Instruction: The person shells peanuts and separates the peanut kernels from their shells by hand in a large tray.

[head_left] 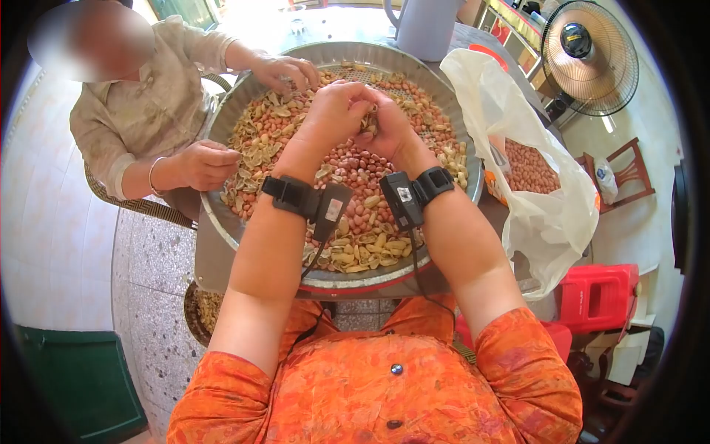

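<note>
both hands (360, 118) meet above the round tray (342, 279), fingers curled together

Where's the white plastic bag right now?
In the head view, the white plastic bag is on the right, beside the big round tray of peanuts.

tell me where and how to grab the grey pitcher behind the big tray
Best by its handle, likely with fingers through the loop, coming from the left: it juts out on that side. The pitcher stands just beyond the far rim of the tray, and its body looks broad for a one-handed wrap. Its top is out of frame.
</note>
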Demonstrator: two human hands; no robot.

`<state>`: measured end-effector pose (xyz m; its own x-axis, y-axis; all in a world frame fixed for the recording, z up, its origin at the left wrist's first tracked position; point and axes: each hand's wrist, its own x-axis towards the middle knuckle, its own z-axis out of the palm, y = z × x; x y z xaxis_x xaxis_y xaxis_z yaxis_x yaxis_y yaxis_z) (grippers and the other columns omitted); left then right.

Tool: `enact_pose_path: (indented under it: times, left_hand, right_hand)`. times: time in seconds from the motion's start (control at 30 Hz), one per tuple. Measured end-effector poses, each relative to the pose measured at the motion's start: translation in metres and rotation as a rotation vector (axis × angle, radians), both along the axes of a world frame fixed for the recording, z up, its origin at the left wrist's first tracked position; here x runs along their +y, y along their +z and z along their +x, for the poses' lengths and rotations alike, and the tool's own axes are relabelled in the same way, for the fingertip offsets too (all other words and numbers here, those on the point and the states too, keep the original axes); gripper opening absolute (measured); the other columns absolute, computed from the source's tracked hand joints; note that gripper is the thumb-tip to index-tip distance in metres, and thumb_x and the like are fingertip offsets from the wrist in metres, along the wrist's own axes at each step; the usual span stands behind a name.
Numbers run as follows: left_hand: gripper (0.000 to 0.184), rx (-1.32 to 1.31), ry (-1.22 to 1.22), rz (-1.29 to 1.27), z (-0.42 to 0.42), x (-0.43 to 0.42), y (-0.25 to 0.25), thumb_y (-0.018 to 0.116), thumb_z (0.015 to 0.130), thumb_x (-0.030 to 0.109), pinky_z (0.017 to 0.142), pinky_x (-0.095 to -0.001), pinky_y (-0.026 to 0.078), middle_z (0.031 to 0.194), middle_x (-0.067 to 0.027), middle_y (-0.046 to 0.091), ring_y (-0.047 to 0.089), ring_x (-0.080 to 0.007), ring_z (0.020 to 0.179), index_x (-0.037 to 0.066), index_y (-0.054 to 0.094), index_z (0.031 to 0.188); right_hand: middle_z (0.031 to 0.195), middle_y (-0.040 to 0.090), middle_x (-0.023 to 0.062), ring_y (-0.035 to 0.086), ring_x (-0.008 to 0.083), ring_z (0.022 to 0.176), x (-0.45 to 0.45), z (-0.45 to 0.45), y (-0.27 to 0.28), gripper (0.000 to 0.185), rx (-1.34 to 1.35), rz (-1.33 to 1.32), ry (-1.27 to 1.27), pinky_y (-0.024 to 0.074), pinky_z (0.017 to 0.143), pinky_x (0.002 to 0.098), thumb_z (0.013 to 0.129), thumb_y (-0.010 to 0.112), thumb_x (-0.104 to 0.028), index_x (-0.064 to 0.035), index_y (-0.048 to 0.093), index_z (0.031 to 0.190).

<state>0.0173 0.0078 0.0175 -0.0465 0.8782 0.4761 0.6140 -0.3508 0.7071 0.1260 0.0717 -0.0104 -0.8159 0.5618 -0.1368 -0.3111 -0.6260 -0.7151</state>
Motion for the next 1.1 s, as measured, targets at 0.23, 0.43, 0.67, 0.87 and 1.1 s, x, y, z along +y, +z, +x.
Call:
enact_pose_path:
  times: [0.23, 0.43, 0.67, 0.87, 1.1]
  left_hand:
    - [0.018, 0.005, 0.318, -0.125, -0.024, 0.003, 0.0, 0.053, 0.078, 0.01, 0.052, -0.0261, 0.046, 0.078, -0.0095, 0.062, 0.06, -0.015, 0.061, 0.004, 0.058, 0.093]
    - [0.028, 0.377, 0.565, -0.516, -0.032, -0.011, 0.004, 0.056, 0.075, 0.023, 0.078, -0.0359, 0.043, 0.097, -0.0158, 0.058, 0.055, -0.0267, 0.093, 0.01, 0.056, 0.1]
    - [0.037, 0.408, 0.531, -0.546, -0.048, -0.004, -0.033, 0.063, 0.071, 0.024, 0.082, -0.0354, 0.041, 0.107, -0.0154, 0.051, 0.052, -0.0285, 0.097, 0.011, 0.057, 0.104]
    - [0.02, 0.442, -0.08, -0.584, 0.018, 0.0, -0.02, 0.059, 0.069, 0.015, 0.068, -0.0339, 0.046, 0.077, -0.0149, 0.061, 0.058, -0.0269, 0.075, 0.005, 0.062, 0.085]
    - [0.02, 0.424, 0.135, -0.616, -0.021, -0.005, -0.006, 0.06, 0.068, 0.013, 0.057, -0.0292, 0.047, 0.068, -0.0112, 0.061, 0.058, -0.0172, 0.062, 0.004, 0.063, 0.085]
  right_hand:
    - [0.072, 0.053, 0.0059, 0.051, 0.0132, 0.056, -0.011, 0.004, 0.019, 0.036, -0.075, -0.123, -0.175, 0.0394, 0.038, 0.0195, 0.087, 0.036, -0.038, -0.0043, 0.047, 0.088]
    - [0.078, 0.052, 0.0061, 0.047, 0.012, 0.057, 0.013, 0.017, 0.003, 0.02, 0.162, -0.195, -0.06, 0.0346, 0.035, 0.0162, 0.088, 0.041, -0.023, -0.0049, 0.046, 0.094]
    - [0.071, 0.047, 0.0034, 0.044, 0.0089, 0.053, 0.018, 0.022, 0.003, 0.016, 0.252, -0.217, -0.058, 0.0305, 0.035, 0.0165, 0.087, 0.044, -0.021, -0.0061, 0.044, 0.093]
    - [0.081, 0.051, 0.0078, 0.05, 0.0133, 0.061, 0.013, 0.024, 0.011, 0.021, 0.212, -0.265, -0.173, 0.0322, 0.034, 0.0166, 0.088, 0.041, -0.024, -0.0047, 0.044, 0.095]
    - [0.083, 0.053, 0.0085, 0.05, 0.0122, 0.061, 0.023, 0.026, 0.005, 0.017, 0.222, -0.229, -0.188, 0.0344, 0.037, 0.0164, 0.088, 0.041, -0.019, -0.004, 0.045, 0.095]
